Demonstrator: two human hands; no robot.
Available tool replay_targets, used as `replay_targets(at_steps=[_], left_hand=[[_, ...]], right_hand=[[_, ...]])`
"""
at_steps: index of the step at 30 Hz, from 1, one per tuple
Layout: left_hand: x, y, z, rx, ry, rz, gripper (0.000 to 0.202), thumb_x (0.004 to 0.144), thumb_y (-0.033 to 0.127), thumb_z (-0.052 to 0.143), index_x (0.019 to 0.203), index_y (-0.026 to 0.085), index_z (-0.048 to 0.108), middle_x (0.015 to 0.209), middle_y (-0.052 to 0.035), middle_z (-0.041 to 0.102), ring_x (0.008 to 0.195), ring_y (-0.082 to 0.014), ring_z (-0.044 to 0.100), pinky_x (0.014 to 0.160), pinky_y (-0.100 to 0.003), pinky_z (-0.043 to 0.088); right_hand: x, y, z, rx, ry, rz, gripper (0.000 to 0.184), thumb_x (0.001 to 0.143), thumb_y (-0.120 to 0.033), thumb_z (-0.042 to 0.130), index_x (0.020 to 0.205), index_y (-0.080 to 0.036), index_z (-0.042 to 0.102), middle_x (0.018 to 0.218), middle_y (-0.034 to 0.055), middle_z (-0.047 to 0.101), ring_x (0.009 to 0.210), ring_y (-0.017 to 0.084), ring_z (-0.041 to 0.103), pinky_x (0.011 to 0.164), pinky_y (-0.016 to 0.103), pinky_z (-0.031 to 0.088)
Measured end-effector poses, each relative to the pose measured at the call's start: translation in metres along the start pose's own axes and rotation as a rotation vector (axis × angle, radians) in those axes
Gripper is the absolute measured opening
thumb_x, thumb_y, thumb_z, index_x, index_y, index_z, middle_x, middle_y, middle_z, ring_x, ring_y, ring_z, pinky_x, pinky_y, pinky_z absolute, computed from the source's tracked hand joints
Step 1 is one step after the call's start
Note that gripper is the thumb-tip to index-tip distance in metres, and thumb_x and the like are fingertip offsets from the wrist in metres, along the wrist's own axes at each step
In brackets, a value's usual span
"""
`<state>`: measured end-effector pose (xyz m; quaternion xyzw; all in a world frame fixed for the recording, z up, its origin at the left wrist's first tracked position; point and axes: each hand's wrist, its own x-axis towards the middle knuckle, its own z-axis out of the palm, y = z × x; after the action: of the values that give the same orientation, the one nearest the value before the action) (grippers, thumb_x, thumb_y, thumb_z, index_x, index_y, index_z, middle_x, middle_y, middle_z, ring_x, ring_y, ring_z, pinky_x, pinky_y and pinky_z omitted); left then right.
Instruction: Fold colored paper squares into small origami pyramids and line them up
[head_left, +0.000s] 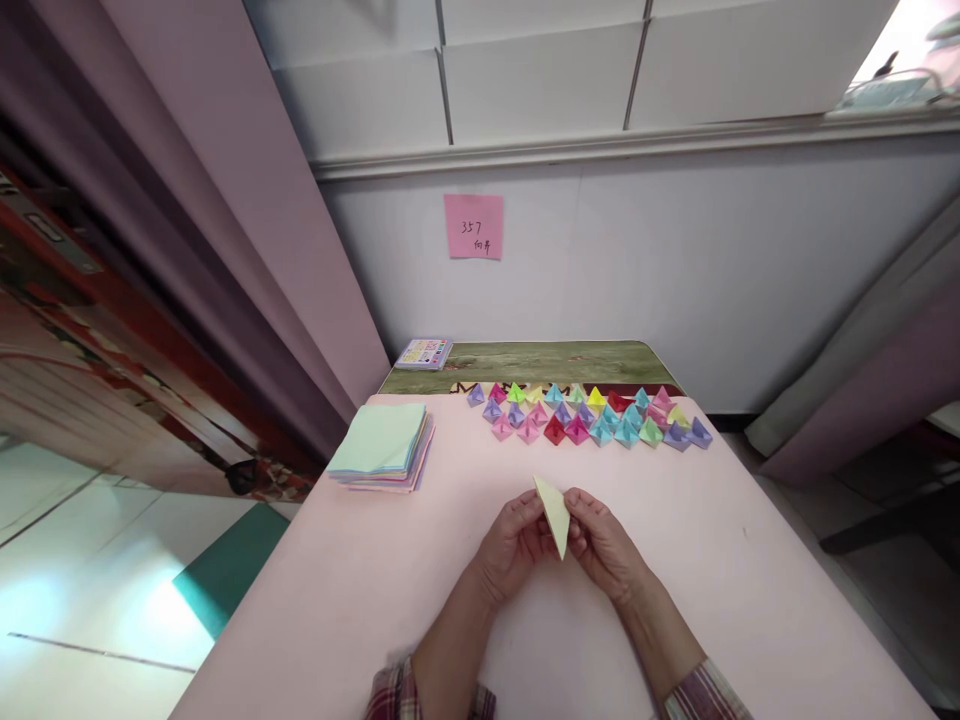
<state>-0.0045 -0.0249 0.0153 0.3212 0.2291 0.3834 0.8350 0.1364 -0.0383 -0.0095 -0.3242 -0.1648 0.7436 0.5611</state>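
Above the near middle of the table, both hands hold a pale yellow-green piece of folded paper, pointed at its top and bottom. My left hand grips its left edge with thumb and fingers. On the other edge, my right hand pinches it, the thumb on top. Some fingertips are hidden behind the paper. Beyond the hands stand several small folded paper boats in rows, in pink, purple, blue, green, yellow and red. A stack of coloured paper sheets lies to the left, a light green sheet on top.
At the far left corner of the table lies a packet with a printed cover. A pink note with handwriting sticks to the wall behind. Purple curtains hang to the left, beside a reddish-brown door.
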Motion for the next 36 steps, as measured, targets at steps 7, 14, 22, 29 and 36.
replay_targets(at_steps=[7,14,22,29,36], left_hand=[[0.0012,-0.0015,0.001,0.001,0.054,0.035,0.033,0.087,0.045,0.057,0.089,0.013,0.062,0.079,-0.0103,0.069,0.066,-0.017,0.064,0.061,-0.027,0.047],[0.0011,-0.0019,0.0001,0.041,0.047,0.028,0.027,0.081,0.039,0.068,0.088,0.013,0.061,0.078,-0.0083,0.069,0.065,-0.0162,0.064,0.06,-0.026,0.047],[0.0005,-0.0002,0.0018,0.028,0.01,-0.004,0.029,0.083,0.039,0.066,0.093,0.013,0.062,0.08,-0.0097,0.069,0.067,-0.017,0.066,0.058,-0.024,0.046],[-0.0004,0.0026,0.0088,0.009,0.01,0.029,0.031,0.085,0.041,0.062,0.096,0.012,0.065,0.085,-0.0121,0.07,0.077,-0.0199,0.067,0.064,-0.027,0.048],[0.0013,0.0005,0.0076,0.016,0.03,0.045,0.028,0.086,0.041,0.06,0.089,0.013,0.063,0.086,-0.0122,0.07,0.079,-0.0212,0.067,0.063,-0.028,0.049]], right_hand=[[0.0029,0.0036,-0.004,-0.122,0.042,-0.097,0.029,0.07,-0.039,0.081,0.069,-0.017,0.062,0.049,-0.007,0.049,0.041,0.004,0.039,0.04,0.014,0.035],[0.0034,0.0039,-0.0044,-0.089,0.029,-0.047,0.031,0.068,-0.04,0.083,0.069,-0.017,0.061,0.05,-0.0067,0.051,0.042,0.004,0.041,0.042,0.014,0.039],[0.0011,0.002,-0.0018,-0.038,0.001,-0.002,0.033,0.067,-0.039,0.083,0.067,-0.016,0.059,0.049,-0.0073,0.049,0.04,0.001,0.037,0.037,0.009,0.029],[0.0023,0.0014,-0.0019,-0.116,0.048,-0.106,0.031,0.068,-0.042,0.082,0.069,-0.017,0.062,0.049,-0.0068,0.05,0.041,0.002,0.038,0.038,0.011,0.03],[0.0033,0.0026,0.0003,-0.188,0.089,-0.214,0.03,0.068,-0.043,0.081,0.07,-0.018,0.066,0.048,-0.0061,0.05,0.04,0.004,0.038,0.037,0.015,0.035]])
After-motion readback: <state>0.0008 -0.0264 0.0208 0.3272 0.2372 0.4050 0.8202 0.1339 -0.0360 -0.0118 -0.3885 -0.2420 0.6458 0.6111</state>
